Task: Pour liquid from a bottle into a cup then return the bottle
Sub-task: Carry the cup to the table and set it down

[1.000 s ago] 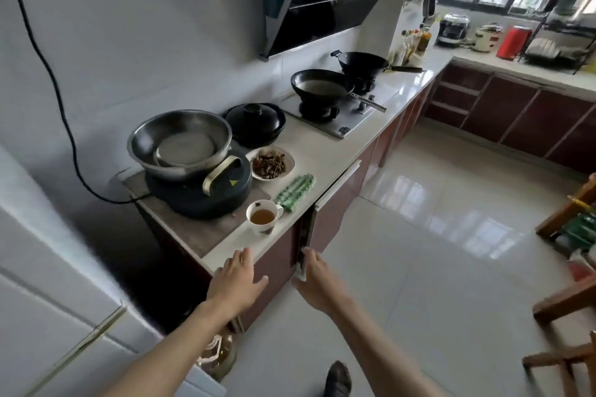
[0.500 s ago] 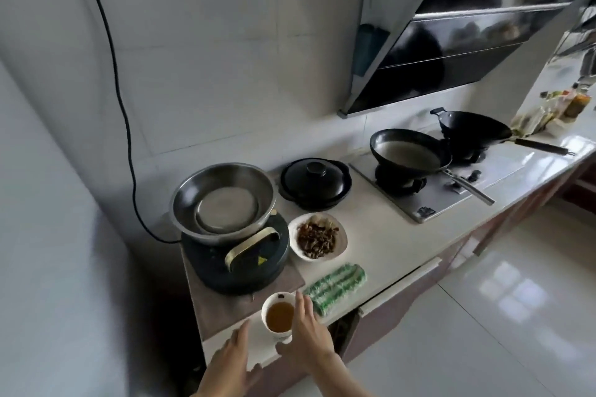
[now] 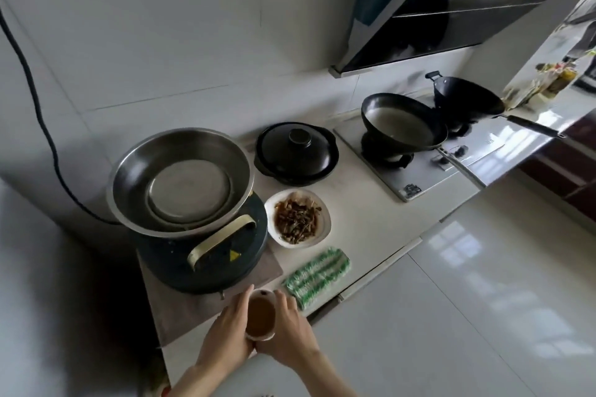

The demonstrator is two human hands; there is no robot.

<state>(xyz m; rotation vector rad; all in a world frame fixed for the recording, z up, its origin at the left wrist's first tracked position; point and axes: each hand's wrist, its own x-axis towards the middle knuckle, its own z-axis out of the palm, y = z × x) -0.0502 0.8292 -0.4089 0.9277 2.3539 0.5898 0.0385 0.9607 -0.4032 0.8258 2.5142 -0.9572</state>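
A small white cup [image 3: 260,316] with brown liquid in it stands at the front edge of the pale counter [image 3: 361,219]. My left hand [image 3: 225,335] wraps its left side and my right hand [image 3: 292,329] wraps its right side, so both hands hold the cup. No bottle is close by; several bottles [image 3: 554,77] stand blurred at the far right end of the counter.
Behind the cup sits a dark round cooker [image 3: 206,255] with a steel basin [image 3: 180,177] on top. A white plate of brown food [image 3: 298,217], a green-and-white cloth [image 3: 317,272], a black lidded pot [image 3: 296,151], and two woks [image 3: 403,122] on the hob follow to the right.
Both hands rose from the cupboard front to the counter edge and closed around the cup. The view swung left and closer to the counter.
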